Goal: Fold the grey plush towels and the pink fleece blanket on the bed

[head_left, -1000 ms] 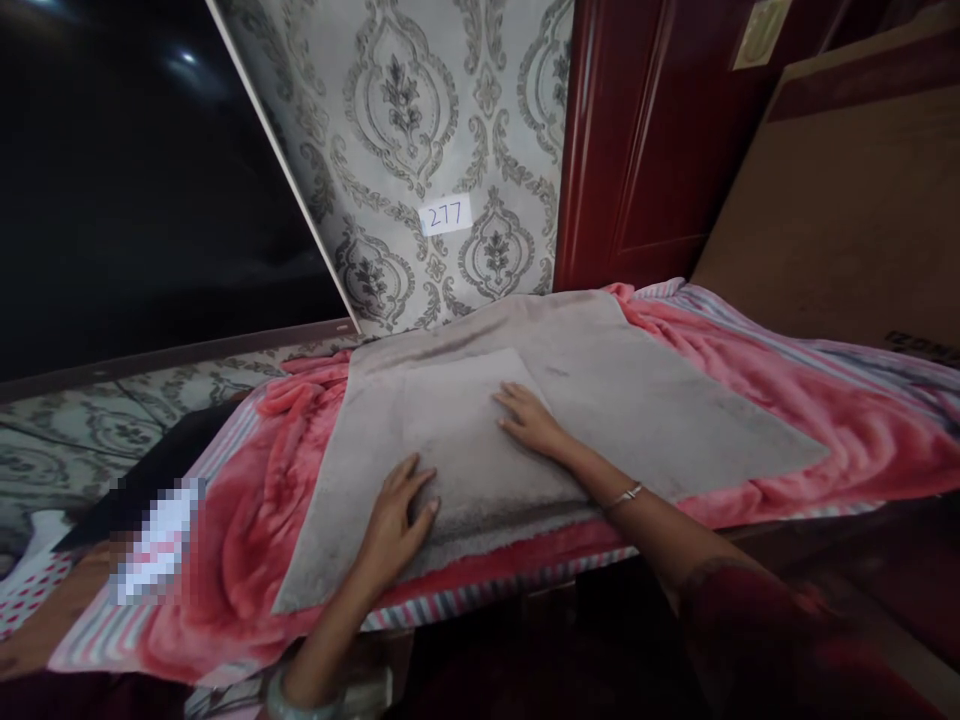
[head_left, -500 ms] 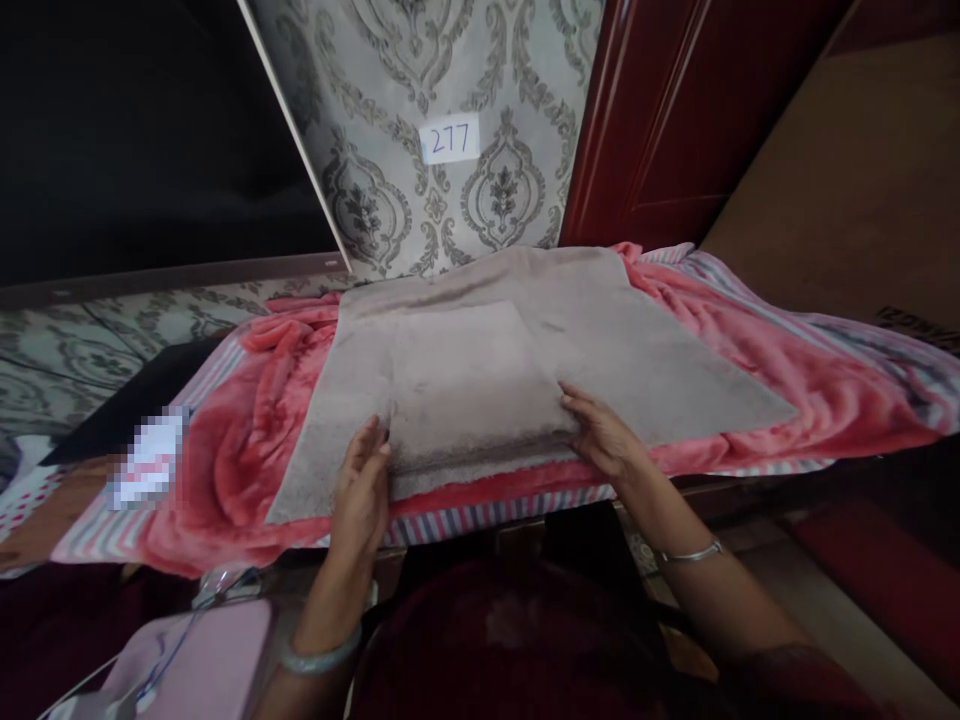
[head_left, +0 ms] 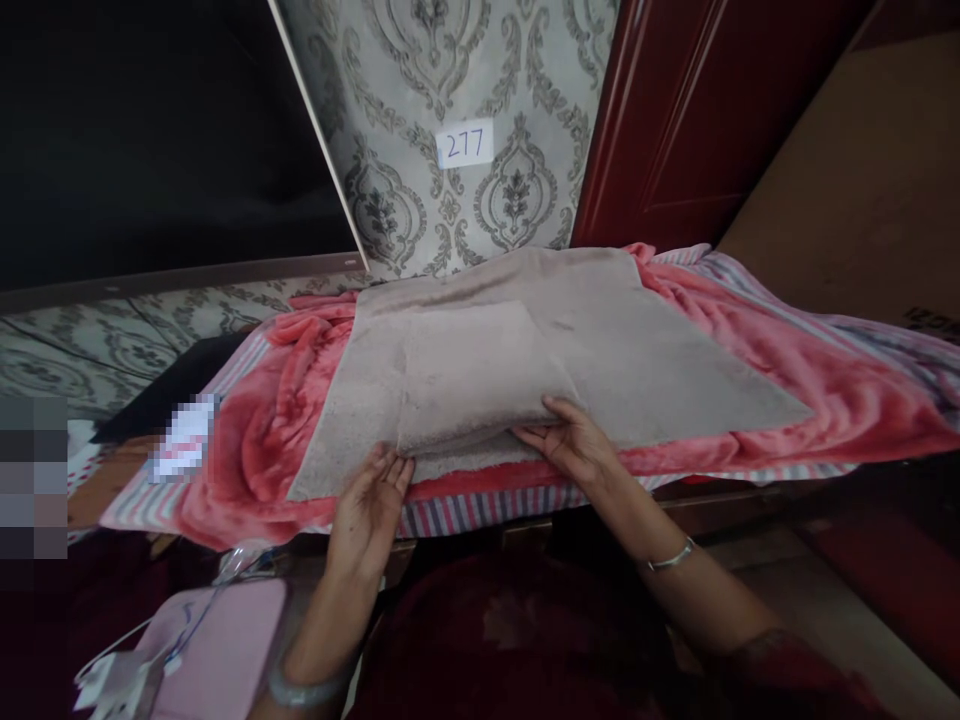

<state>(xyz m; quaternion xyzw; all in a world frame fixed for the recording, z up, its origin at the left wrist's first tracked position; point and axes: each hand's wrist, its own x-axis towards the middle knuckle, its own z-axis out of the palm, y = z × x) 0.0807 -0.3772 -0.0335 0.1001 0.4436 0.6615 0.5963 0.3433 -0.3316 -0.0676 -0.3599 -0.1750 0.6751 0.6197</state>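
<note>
A grey plush cloth (head_left: 660, 360) lies spread out, with a raised rectangular section (head_left: 472, 360) in its middle. Whether that section is a fold or covers something flat, I cannot tell. At its near right edge, my right hand (head_left: 574, 440) has the thumb on top and fingers tucked below, pinching the grey cloth. My left hand (head_left: 371, 505), palm turned up, holds the near left corner with its fingertips. Between the hands the near edge is slightly lifted. Beneath everything is a pink fleece blanket (head_left: 255, 480).
Striped fabric (head_left: 480, 515) hangs at the front edge under the blanket. A large dark screen (head_left: 165, 130) stands back left, a red wooden panel (head_left: 675, 120) and a cardboard box (head_left: 862, 190) back right. A pink stool-like surface (head_left: 217, 640) with cables is at lower left.
My right hand has moved left and inward, its fingers now under the raised section's near edge. The left hand has turned palm up at the corner. That edge has risen slightly.
</note>
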